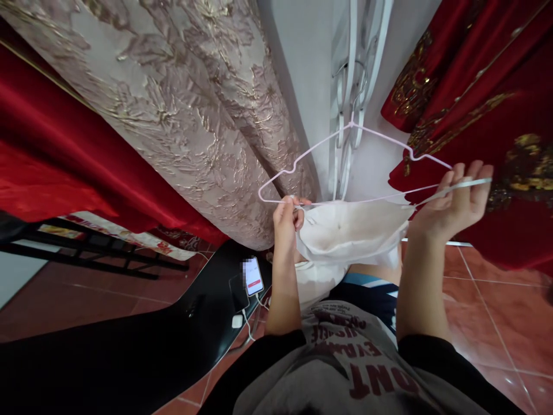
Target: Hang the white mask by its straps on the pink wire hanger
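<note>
A pale pink clothes hanger [352,124] hangs by its hook from a white rack. Below its lower bar spreads a white garment with a thin strap [354,230], creased and slightly greyish. At the bar's left end, my left hand [287,216] is closed, pinching the garment's edge against or beside the bar; the exact grip is partly hidden by the fingers. My right hand [460,199] is raised at the hanger's right end, fingers stretched up. The garment's strap runs taut across these fingers, pulled out to the right.
White rack bars [345,92] stand against a pale wall. Beige brocade fabric [194,115] hangs at left, red gold-trimmed cloth [510,127] at right. A black bench [129,340] holds a lit phone [254,276], a dark phone [239,294], a charger [237,321] and cables.
</note>
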`<state>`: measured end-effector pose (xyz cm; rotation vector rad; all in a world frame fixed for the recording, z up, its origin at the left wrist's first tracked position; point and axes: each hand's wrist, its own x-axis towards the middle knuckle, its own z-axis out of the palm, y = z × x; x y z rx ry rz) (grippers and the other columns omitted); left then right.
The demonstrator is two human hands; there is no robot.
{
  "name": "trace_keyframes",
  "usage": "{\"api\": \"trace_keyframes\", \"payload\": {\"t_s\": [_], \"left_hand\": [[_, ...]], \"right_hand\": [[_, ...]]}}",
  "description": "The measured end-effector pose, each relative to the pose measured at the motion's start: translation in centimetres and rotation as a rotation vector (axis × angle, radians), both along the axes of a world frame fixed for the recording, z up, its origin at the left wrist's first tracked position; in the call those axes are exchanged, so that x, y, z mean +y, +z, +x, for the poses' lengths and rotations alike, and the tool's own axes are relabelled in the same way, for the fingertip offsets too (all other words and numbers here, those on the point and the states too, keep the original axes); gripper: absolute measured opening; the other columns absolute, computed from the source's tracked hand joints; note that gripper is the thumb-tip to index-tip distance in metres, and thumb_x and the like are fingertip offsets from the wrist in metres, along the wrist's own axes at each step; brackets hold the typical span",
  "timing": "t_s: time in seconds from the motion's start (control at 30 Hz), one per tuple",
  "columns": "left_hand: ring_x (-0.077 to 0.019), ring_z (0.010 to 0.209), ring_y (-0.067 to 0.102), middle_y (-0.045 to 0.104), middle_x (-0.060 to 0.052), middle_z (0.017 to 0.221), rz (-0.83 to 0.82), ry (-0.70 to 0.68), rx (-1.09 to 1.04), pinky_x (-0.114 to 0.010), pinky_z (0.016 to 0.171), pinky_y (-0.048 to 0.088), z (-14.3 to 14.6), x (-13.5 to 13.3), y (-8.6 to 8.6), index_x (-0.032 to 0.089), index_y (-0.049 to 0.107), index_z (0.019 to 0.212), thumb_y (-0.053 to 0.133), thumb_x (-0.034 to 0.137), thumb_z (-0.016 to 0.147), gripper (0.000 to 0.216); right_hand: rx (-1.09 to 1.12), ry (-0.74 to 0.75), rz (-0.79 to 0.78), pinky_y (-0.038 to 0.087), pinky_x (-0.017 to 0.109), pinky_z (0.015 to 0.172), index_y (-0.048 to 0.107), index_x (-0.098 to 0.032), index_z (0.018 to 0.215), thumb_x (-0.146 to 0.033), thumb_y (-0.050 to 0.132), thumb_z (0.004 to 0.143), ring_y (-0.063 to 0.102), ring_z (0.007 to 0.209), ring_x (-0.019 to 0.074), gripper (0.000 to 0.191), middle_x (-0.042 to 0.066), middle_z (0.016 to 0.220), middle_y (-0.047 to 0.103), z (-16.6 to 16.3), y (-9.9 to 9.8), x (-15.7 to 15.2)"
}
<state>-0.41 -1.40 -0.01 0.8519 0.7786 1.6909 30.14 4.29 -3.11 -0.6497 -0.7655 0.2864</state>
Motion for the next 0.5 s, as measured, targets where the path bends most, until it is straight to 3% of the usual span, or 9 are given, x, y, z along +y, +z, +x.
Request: {"api": "trace_keyframes", "payload": {"t_s": [0.07,0.13,0.23,0.37,0.5], "left_hand": [[-0.0019,0.042,0.031,0.078,-0.006,0.083,-0.018,0.008,-0.006,-0.017,0.039,0.018,0.2,0.1,-0.1,0.018,0.06,0.08,0.083,0.054,0.09,0.044],[-0.0026,0.042,0.03,0.078,-0.007,0.082,-0.041,0.023,-0.016,-0.018,0.039,0.018,0.6,0.3,-0.2,0.018,0.06,0.079,0.08,0.051,0.093,0.042],[-0.0028,0.042,0.029,0.078,-0.007,0.083,-0.058,0.024,-0.033,-0.019,0.039,0.018,1.2,0.3,-0.2,0.018,0.06,0.079,0.078,0.048,0.096,0.039],[-0.0024,0.043,0.032,0.08,-0.007,0.089,-0.033,0.047,-0.033,-0.019,0.04,0.02,1.8,-0.2,-0.5,0.018,0.063,0.081,0.082,0.045,0.092,0.035],[-0.003,0.044,0.041,0.084,-0.01,0.107,0.035,0.27,-0.024,-0.02,0.041,0.027,1.1,-0.4,-1.6,0.019,0.075,0.094,0.079,0.035,0.091,0.017]], "right_hand": [[-0.044,-0.019,-0.006,0.045,0.05,0.13,0.066,-0.034,0.14,-0.03,0.063,0.102,0.062,0.147,0.0243,0.037,0.001,0.15,0.063,0.1,0.2,-1.2],[-0.117,-0.045,-0.06,0.06,0.046,0.113,0.076,-0.032,0.125,-0.03,0.07,0.1,0.078,0.118,0.0216,0.025,0.001,0.124,0.076,-1.4,0.9,-2.9],[-0.268,0.041,-0.196,0.069,0.044,0.086,0.084,-0.026,0.103,-0.032,0.084,0.089,0.08,0.086,0.0217,0.016,0.003,0.096,0.082,-4.9,2.7,-5.3],[-0.782,0.35,-0.455,0.066,0.046,0.087,0.085,-0.027,0.108,-0.036,0.079,0.091,0.078,0.105,0.0259,0.02,0.007,0.115,0.084,-7.9,4.5,-6.1],[-0.93,0.373,-0.404,0.061,0.045,0.087,0.084,-0.028,0.106,-0.033,0.069,0.099,0.073,0.108,0.0259,0.018,0.007,0.112,0.083,-8.0,4.6,-5.9]]}}
